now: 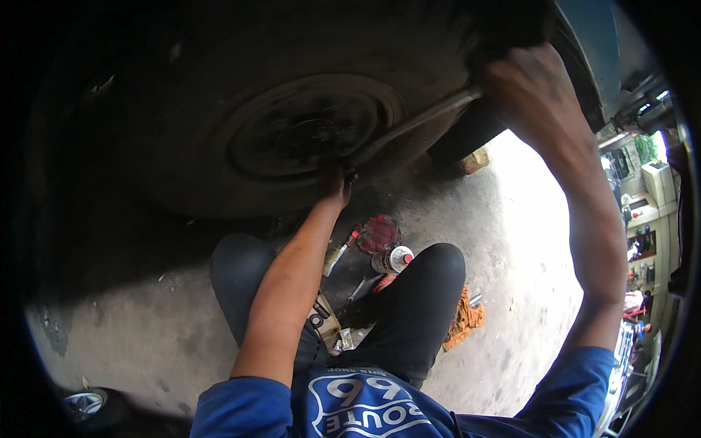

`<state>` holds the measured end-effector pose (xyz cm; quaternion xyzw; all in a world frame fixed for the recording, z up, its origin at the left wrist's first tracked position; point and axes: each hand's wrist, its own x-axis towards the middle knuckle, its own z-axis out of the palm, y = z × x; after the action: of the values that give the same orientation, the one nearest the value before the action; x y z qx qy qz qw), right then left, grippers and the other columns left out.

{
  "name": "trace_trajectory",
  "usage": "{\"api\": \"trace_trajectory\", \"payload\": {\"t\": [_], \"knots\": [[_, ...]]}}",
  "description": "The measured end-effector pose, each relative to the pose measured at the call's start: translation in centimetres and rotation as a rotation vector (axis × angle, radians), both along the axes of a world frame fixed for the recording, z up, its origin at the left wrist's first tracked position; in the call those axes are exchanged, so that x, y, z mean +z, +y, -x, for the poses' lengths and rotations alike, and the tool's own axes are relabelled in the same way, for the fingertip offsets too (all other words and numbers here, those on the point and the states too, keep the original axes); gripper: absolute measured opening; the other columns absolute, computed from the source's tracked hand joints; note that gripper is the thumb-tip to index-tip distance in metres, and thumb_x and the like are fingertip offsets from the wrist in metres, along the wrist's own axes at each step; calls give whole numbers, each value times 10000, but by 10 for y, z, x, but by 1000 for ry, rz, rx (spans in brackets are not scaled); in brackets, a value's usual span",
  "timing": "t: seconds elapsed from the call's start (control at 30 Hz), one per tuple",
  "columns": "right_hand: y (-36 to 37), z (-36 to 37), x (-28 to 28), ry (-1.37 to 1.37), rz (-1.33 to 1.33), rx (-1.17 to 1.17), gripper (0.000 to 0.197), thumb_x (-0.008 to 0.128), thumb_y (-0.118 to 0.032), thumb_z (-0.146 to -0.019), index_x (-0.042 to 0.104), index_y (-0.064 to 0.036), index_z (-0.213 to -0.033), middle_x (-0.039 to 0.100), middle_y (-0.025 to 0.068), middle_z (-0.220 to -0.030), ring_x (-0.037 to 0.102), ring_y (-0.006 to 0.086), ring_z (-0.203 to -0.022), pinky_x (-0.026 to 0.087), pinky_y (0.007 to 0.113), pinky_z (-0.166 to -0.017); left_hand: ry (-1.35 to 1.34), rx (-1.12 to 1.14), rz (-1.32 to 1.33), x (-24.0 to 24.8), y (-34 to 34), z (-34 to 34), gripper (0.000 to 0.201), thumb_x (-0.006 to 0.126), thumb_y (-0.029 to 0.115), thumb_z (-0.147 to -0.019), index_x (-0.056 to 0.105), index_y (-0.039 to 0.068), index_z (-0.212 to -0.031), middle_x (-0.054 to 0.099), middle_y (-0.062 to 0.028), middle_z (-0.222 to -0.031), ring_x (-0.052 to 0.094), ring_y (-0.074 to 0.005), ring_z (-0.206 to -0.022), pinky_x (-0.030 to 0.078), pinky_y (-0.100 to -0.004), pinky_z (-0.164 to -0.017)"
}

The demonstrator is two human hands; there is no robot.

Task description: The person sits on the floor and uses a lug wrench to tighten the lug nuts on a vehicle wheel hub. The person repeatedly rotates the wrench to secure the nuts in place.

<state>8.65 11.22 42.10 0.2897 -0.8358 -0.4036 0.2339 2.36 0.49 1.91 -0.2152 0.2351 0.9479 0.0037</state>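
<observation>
A large dark wheel (244, 157) with a round steel rim fills the upper part of the head view, much of it in shadow. From the lower right of its hub a long metal wheel wrench (418, 124) slants up to the right. My right hand (527, 73), raised high beside the tyre, is closed around the upper end of this wrench; motion blurs the fingers. My left hand (335, 184) is closed at the wrench's lower end, close against the rim. Deep shadow hides most of its fingers and the wrench's head.
Between my knees lie a red-and-yellow-handled tool (340, 252), a dark red round object (380, 233), a white-topped can (394, 260) and a spanner (361, 288). An orange rag (466, 321) is by my right leg. A block (475, 160) sits beyond; another wheel (85, 403) lies lower left.
</observation>
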Motion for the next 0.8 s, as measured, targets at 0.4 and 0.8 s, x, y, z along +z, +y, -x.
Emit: {"api": "trace_trajectory", "payload": {"t": [0.4, 0.8], "knots": [[-78, 12, 23, -117, -185, 347, 85, 639, -87, -815, 698, -63, -759, 647, 78, -726, 670, 231, -756, 524, 381, -657, 172, -26, -384, 3, 0, 10, 151, 489, 162, -1021, 557, 164, -1155, 516, 4, -828, 488, -87, -594, 427, -186, -441], [-60, 47, 25, 49, -231, 63, 56, 692, -139, -761, 729, -115, -795, 703, 73, -805, 702, 243, -861, 544, 404, -658, 224, -20, -161, -30, -3, 34, 177, 531, 327, -1033, 568, 208, -909, 457, 31, -611, 447, -86, -502, 380, -238, -460]]}}
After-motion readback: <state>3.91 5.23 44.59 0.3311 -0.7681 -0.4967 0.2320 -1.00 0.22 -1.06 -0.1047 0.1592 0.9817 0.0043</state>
